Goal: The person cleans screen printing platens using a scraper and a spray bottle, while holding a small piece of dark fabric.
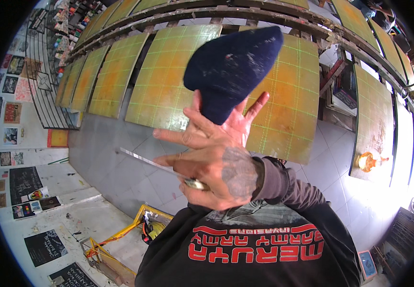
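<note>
In front of my chest, my right hand (216, 165), tattooed on its back and in a dark sleeve, crosses over my left hand (238, 126). A thin metallic strip with a brassy end (142, 158), like a slim blade, is gripped in the right hand and juts out to the left. Two of that hand's fingers stretch leftward. Behind it, the left hand holds the narrow lower end of a navy cloth (235, 62) flecked with white. This cloth widens upward over the boards. Much of the left palm and its arm is hidden.
Yellow-green boards with bright grid lines (168, 62) stand in rows along dark rails (192, 14). At the right, an amber container (367, 161) rests on a board. Lower left is a yellow frame (121, 232); a wire rack (49, 71) stands upper left. Grey tiles (111, 143) cover the floor.
</note>
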A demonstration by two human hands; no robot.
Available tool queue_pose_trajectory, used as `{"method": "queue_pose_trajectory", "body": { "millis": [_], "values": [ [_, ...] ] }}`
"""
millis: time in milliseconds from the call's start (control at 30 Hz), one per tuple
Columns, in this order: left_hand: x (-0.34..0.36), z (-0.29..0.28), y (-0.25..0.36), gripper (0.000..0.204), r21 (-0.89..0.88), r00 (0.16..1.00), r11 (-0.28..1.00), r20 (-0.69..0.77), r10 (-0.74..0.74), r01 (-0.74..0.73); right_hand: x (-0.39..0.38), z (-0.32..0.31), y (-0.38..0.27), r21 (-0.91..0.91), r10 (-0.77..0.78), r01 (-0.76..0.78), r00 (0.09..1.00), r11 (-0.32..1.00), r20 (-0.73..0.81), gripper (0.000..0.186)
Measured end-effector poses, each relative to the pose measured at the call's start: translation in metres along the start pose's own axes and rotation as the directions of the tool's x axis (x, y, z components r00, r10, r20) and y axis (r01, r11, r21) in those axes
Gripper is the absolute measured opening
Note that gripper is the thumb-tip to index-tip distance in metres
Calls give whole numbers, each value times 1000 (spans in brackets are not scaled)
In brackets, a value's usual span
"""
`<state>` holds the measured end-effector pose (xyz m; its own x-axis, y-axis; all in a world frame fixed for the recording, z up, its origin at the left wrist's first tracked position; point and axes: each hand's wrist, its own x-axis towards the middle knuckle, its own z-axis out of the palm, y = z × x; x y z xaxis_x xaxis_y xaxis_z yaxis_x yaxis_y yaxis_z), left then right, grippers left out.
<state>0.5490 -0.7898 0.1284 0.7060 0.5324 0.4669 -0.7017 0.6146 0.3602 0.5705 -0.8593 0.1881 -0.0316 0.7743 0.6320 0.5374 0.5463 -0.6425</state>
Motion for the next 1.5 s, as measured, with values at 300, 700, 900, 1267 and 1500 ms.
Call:
{"method": "queue_pose_trajectory", "body": {
  "millis": [300,700,900,1267,1500],
  "values": [
    [22,34,29,56,-116,859,991,-500,-110,59,-18,-1,-16,55,31,-38,992,998,123,31],
    [-1,-16,-7,50,-267,998,963,-65,21,-38,24,-17,16,-59,5,16,942,998,336,32],
    [13,0,11,48,-214,971,977,-232,-58,7,1,-8,27,19,-18,13,961,1000,275,33],
    [36,15,59,46,-326,755,945,-616,-226,17,-48,-37,16,707,283,-298,948,641,144,11],
    [40,18,56,47,-345,818,938,-536,-208,12,-44,-36,17,555,482,-305,852,774,-203,18]
  ]
}}
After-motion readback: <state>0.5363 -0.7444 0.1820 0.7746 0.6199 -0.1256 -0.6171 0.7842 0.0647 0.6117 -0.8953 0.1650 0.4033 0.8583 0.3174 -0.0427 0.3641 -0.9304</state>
